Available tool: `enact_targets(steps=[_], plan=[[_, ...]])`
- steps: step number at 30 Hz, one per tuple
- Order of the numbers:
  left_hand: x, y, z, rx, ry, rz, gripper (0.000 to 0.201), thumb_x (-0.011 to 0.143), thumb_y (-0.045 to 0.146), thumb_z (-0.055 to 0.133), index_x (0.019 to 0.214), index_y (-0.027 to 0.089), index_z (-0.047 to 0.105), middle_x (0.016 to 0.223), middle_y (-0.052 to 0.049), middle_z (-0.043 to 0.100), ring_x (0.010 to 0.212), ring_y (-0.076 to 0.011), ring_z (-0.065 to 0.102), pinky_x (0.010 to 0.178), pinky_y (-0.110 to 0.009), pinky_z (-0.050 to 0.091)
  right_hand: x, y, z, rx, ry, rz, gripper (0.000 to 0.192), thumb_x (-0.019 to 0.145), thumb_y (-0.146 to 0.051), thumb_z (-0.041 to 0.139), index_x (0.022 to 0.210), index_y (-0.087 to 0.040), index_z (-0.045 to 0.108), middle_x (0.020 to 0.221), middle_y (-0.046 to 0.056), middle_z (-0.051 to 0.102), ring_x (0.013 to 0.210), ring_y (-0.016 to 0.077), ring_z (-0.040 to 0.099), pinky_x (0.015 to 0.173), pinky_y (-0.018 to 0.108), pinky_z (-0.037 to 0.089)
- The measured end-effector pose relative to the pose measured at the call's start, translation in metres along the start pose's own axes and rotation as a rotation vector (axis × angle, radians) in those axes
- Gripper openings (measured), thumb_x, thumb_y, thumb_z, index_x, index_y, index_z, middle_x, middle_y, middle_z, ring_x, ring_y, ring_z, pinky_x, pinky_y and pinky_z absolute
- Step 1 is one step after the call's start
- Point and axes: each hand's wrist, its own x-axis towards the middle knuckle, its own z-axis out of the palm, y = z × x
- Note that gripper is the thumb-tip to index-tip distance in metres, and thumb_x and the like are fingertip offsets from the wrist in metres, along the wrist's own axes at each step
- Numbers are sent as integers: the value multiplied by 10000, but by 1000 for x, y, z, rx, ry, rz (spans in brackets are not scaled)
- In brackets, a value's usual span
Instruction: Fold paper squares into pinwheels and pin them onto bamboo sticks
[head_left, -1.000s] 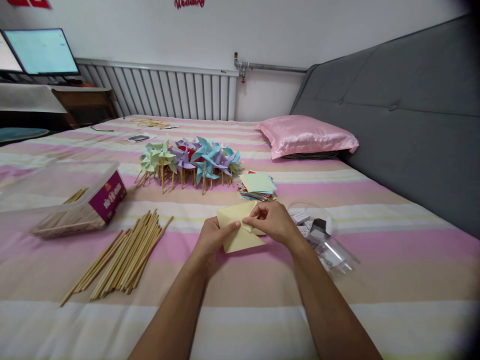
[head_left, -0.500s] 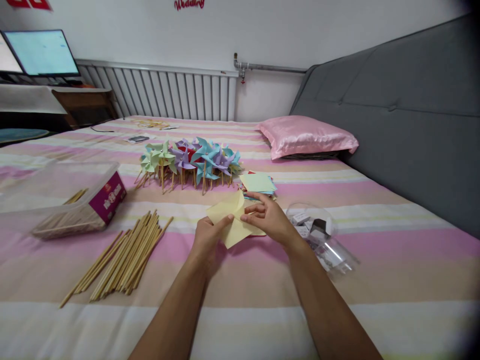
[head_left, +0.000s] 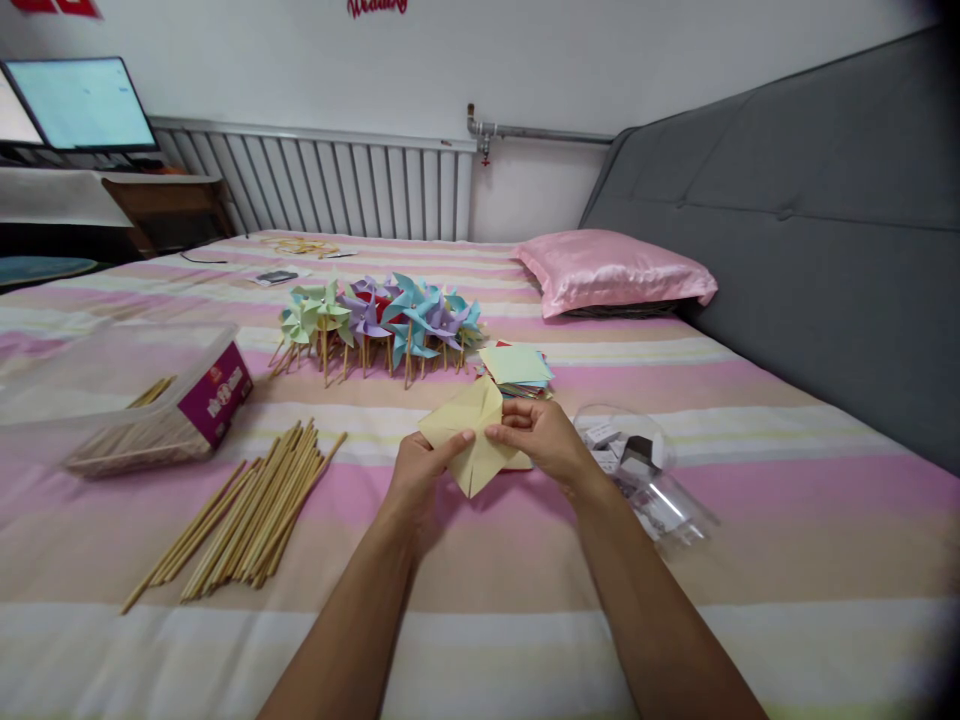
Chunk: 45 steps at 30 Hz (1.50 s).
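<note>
Just in front of the paper stack (head_left: 516, 368), left hand (head_left: 420, 475) and right hand (head_left: 541, 440) pinching a yellow paper sheet (head_left: 471, 440), clear jar (head_left: 637, 462) lying just right, holding what seem small packets, open box (head_left: 127, 395) far left, holding sticks.

Two bare forearms are seen; no sleeve, watch or ring is worn on the left hand (head_left: 415, 474) or right hand (head_left: 546, 441).
</note>
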Motion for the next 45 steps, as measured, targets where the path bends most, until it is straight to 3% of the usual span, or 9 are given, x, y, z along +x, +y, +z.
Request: enact_targets(steps=[13,18,25,35,40,45], plan=[[0,2,-2,12,-19,-34,299,650,244,737,905,93,696,818,-110,714,676,-166,628,606,-239,461,2,2,-3,4,56,0,343,609,-309,755,903,-153,672,740,32,702,663,164,651,592,253,505],[-2,1,1,12,13,-9,339,629,236,760,934,104,696,874,-108,715,713,-157,626,621,-228,468,1,1,-1,-37,53,-17,350,607,-310,749,903,-142,667,715,32,694,659,168,648,588,256,501],[0,0,1,84,119,4,440,558,255,804,951,90,697,965,-141,700,743,-193,636,628,-259,481,-1,-2,5,-75,60,-21,335,603,-255,737,912,-147,669,707,30,699,645,173,649,555,242,488],[6,-5,-6,203,108,36,484,555,293,803,963,58,691,967,-180,693,812,-263,641,698,-340,495,-1,-3,6,-90,70,9,336,607,-256,730,912,-138,655,690,43,695,624,196,660,543,266,495],[4,-4,-5,176,65,62,464,587,271,788,989,67,683,990,-168,689,806,-235,639,690,-311,489,0,-1,3,-80,68,32,415,567,-284,775,935,-139,650,693,44,689,671,210,667,603,304,520],[0,0,-1,125,23,23,419,623,271,765,980,66,686,956,-161,698,774,-225,643,683,-309,493,-2,-4,-2,12,6,34,439,574,-322,785,954,-136,666,879,83,703,831,210,662,748,326,522]])
